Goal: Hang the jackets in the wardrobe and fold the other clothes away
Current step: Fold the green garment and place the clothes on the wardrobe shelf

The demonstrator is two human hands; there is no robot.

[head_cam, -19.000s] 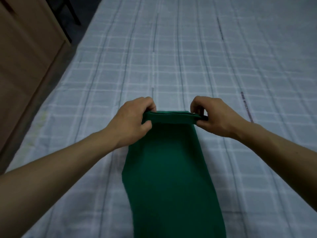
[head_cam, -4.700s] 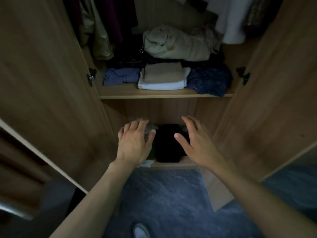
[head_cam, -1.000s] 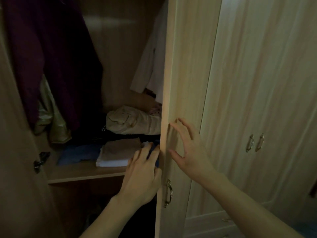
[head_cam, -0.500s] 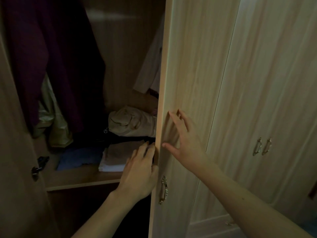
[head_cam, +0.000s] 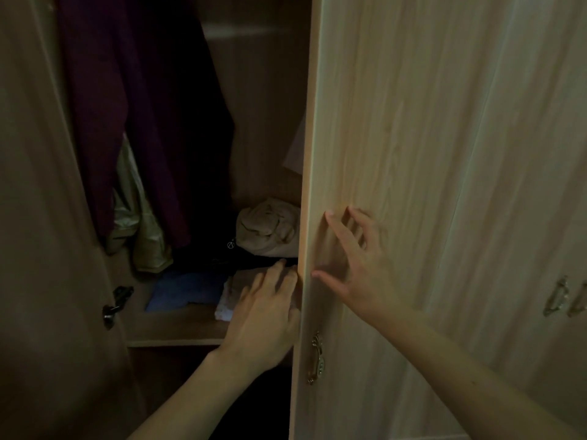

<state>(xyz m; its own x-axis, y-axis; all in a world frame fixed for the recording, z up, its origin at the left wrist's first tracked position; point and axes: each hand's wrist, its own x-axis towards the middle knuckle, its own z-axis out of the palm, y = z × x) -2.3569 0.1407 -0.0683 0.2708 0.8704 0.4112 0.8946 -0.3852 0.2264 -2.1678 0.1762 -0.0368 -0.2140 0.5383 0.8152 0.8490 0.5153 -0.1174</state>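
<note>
The wardrobe's right door (head_cam: pixel 397 154) of pale wood stands partly closed. My right hand (head_cam: pixel 359 265) presses flat on its front with fingers spread. My left hand (head_cam: pixel 266 315) touches the door's inner edge, fingers straight, holding nothing. Inside, a dark maroon jacket (head_cam: pixel 127 106) hangs at the left over a pale olive garment (head_cam: pixel 139 230). On the shelf (head_cam: pixel 174 328) lie a blue folded piece (head_cam: pixel 184 289), a beige and white folded stack (head_cam: pixel 232 296) and a rolled beige bundle (head_cam: pixel 266 230).
The left wardrobe door (head_cam: pixel 47 249) stands open with a dark hinge (head_cam: pixel 116 301). A brass handle (head_cam: pixel 316 357) sits on the right door's edge. A neighbouring closed door shows two handles (head_cam: pixel 562 296) at the far right. The space below the shelf is dark.
The right door has swung further left across the opening, covering more of the shelf and the white hanging garment. Both hands moved left with it.
</note>
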